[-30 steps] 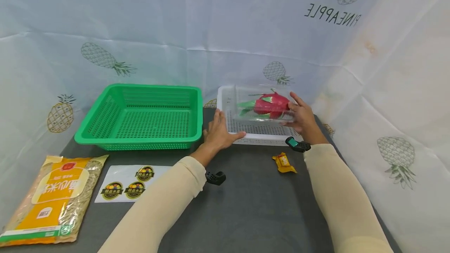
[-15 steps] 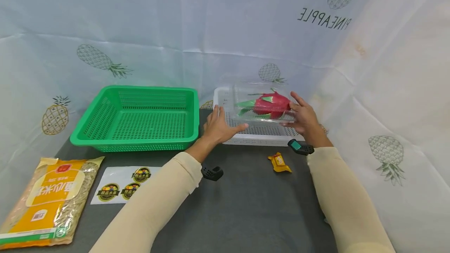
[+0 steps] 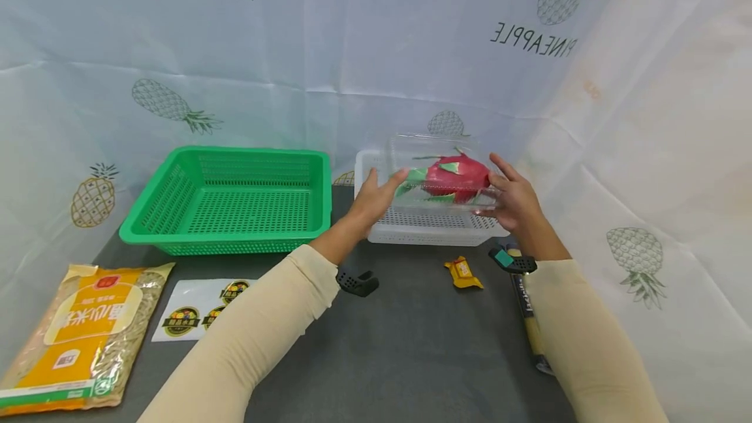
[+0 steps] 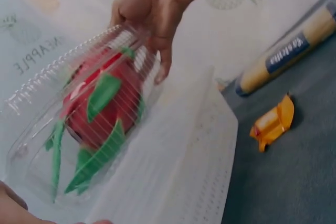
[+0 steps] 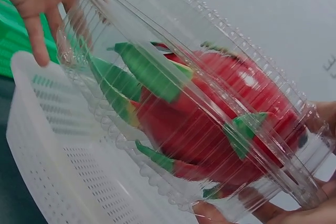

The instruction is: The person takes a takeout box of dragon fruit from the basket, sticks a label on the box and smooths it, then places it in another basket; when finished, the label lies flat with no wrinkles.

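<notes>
The clear box (image 3: 442,173) is held above the white basket (image 3: 423,232), clear of its floor, between both hands. The right hand (image 3: 512,200) grips the right end, thumb on top and fingers curled beneath. The left hand (image 3: 376,196) is laid against the left end with fingers straight and together; only the fingertips (image 5: 37,35) are seen touching the ribbed wall.

Risks, as judged from this position:
- The box may slip at the left end, because it is only pressed there and not clasped. A tilt is already visible in both wrist views.
- The thin ribbed plastic may be buckled or the lid popped open if the ends are squeezed harder.
- The fruit (image 4: 100,103) may roll inside and shift the balance, since it does not fill the box.
- The box may be caught on the basket rim if it is moved sideways while low.

Appearance: the box is transparent, with fine ribs and a scalloped seam. A red dragon fruit with green scales is enclosed. Whether the lid is latched cannot be told.

A yellow packet (image 3: 464,273) lies on the grey table (image 3: 411,344), near the basket.
</notes>
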